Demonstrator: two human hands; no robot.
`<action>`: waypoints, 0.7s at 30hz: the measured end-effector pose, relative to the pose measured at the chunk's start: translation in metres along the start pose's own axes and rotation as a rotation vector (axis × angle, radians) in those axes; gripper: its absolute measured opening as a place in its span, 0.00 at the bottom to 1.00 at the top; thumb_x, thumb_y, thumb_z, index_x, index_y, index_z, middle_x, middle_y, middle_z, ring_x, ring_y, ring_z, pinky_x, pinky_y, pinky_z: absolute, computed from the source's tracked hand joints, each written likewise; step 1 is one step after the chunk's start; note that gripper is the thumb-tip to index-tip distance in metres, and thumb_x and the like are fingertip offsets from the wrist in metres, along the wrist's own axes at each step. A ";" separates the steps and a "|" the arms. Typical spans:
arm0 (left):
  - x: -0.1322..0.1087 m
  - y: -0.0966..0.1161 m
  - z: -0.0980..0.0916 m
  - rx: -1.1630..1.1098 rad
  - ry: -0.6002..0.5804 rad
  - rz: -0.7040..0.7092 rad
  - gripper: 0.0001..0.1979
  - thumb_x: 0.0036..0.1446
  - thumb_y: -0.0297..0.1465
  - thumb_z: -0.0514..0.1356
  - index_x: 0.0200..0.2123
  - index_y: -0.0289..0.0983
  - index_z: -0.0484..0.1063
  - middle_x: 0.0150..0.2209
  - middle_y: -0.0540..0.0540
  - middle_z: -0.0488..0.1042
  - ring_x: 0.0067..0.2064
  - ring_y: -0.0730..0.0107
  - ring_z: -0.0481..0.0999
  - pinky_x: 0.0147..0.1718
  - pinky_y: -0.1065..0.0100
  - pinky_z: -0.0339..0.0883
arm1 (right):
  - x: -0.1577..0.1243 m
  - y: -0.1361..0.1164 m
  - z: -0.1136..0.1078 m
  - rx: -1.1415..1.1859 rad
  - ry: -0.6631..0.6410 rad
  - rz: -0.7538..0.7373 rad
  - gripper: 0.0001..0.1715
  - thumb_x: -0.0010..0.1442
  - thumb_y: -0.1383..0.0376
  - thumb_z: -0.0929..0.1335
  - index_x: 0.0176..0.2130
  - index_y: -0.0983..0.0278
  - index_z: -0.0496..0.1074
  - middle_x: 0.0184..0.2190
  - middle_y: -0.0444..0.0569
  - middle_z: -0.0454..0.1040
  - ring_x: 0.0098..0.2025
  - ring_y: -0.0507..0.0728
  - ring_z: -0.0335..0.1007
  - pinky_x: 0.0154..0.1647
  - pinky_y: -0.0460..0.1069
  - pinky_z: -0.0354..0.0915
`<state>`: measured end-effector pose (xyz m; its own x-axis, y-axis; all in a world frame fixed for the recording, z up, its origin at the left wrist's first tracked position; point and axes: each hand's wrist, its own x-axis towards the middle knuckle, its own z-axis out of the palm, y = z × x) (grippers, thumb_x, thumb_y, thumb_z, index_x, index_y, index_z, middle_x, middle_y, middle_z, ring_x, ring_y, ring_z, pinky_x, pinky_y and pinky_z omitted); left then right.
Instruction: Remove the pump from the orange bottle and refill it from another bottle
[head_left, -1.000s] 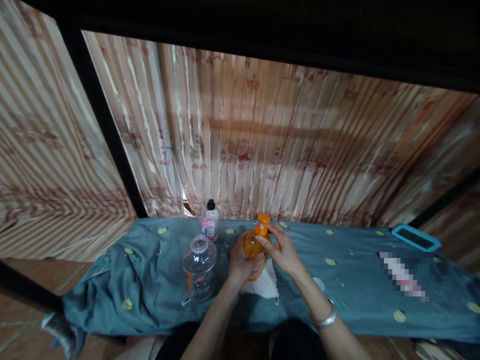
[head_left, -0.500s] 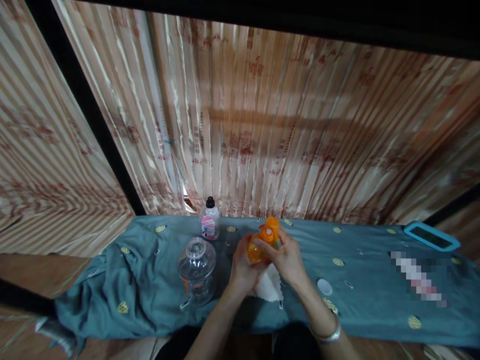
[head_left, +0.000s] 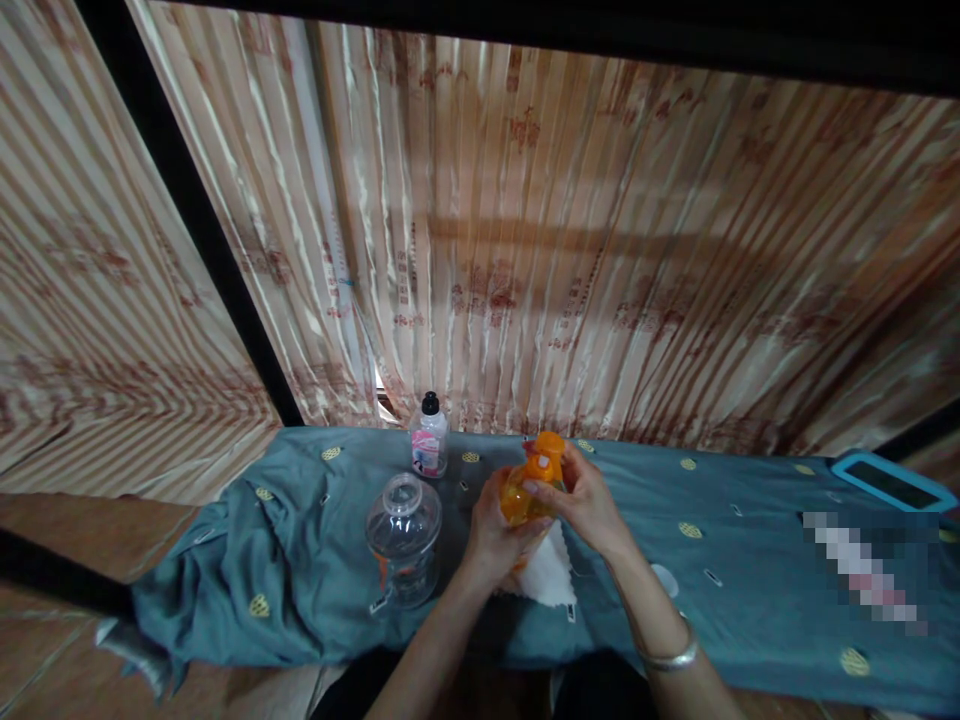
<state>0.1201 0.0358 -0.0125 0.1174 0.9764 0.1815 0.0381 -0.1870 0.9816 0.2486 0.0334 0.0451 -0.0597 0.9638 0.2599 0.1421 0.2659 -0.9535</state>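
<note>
Both hands are closed around an orange see-through bottle (head_left: 516, 500) with an orange top (head_left: 546, 462). My left hand (head_left: 491, 540) wraps the bottle's body from the left and below. My right hand (head_left: 589, 502) grips the top from the right, its thumb lying across the front. Below the bottle, a white cloth (head_left: 553, 572) with a jagged edge lies on the teal bedding (head_left: 757, 620). To the left of my left hand stands a clear, wide plastic jar (head_left: 405, 530) with an uncovered neck. A white disc (head_left: 664, 580) lies by my right forearm, partly hidden by it.
Behind the jar stands a clear bottle (head_left: 429, 445) with a black cap and pink label. A blue-framed object (head_left: 892, 482) and a blurred-out item (head_left: 862, 572) lie at the right. Dark bars (head_left: 187, 220) and striped curtains (head_left: 510, 200) enclose the bedding.
The whole view has shifted slightly, so the bedding and its things appear further right. Both hands still hold the orange bottle, with hardly any change of grip.
</note>
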 end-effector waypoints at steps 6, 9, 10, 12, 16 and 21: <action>-0.001 -0.005 0.000 -0.023 -0.006 0.098 0.27 0.41 0.36 0.68 0.45 0.39 0.64 0.41 0.45 0.72 0.43 0.60 0.73 0.42 0.61 0.67 | -0.008 -0.001 0.000 -0.139 0.048 -0.068 0.18 0.53 0.57 0.69 0.44 0.59 0.67 0.43 0.48 0.70 0.47 0.58 0.65 0.51 0.56 0.58; -0.001 -0.006 0.000 -0.031 -0.010 0.101 0.27 0.41 0.36 0.67 0.45 0.40 0.64 0.41 0.46 0.72 0.43 0.59 0.73 0.41 0.60 0.67 | -0.011 -0.006 0.000 -0.165 -0.023 -0.081 0.19 0.55 0.57 0.67 0.47 0.58 0.67 0.48 0.47 0.68 0.53 0.57 0.61 0.56 0.55 0.54; -0.001 -0.006 0.000 -0.027 -0.009 0.091 0.28 0.40 0.35 0.67 0.46 0.40 0.63 0.42 0.46 0.72 0.43 0.59 0.73 0.41 0.60 0.67 | -0.012 -0.006 0.000 -0.177 -0.007 -0.074 0.21 0.54 0.58 0.68 0.48 0.58 0.65 0.48 0.48 0.68 0.53 0.57 0.61 0.56 0.55 0.54; -0.001 -0.005 0.001 -0.011 -0.004 0.071 0.28 0.39 0.34 0.67 0.46 0.40 0.63 0.42 0.46 0.71 0.43 0.59 0.73 0.42 0.59 0.67 | -0.011 -0.005 0.002 -0.210 0.090 -0.056 0.24 0.50 0.57 0.71 0.46 0.59 0.64 0.43 0.47 0.69 0.48 0.58 0.64 0.51 0.56 0.58; -0.001 -0.006 0.001 0.018 0.002 0.068 0.27 0.39 0.33 0.68 0.45 0.40 0.63 0.42 0.46 0.71 0.44 0.59 0.72 0.43 0.59 0.66 | -0.012 -0.005 0.004 -0.259 0.201 -0.059 0.19 0.49 0.55 0.71 0.38 0.59 0.65 0.35 0.45 0.70 0.39 0.58 0.66 0.44 0.55 0.61; -0.002 -0.003 0.002 0.010 0.000 0.086 0.27 0.40 0.33 0.67 0.45 0.39 0.64 0.42 0.46 0.71 0.43 0.61 0.73 0.42 0.60 0.66 | -0.017 -0.011 0.003 -0.237 0.059 -0.070 0.25 0.55 0.54 0.66 0.49 0.62 0.65 0.51 0.52 0.68 0.55 0.59 0.60 0.58 0.57 0.53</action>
<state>0.1213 0.0340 -0.0162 0.1211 0.9566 0.2650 0.0379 -0.2713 0.9618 0.2449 0.0136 0.0501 -0.0212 0.9405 0.3391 0.3682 0.3227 -0.8720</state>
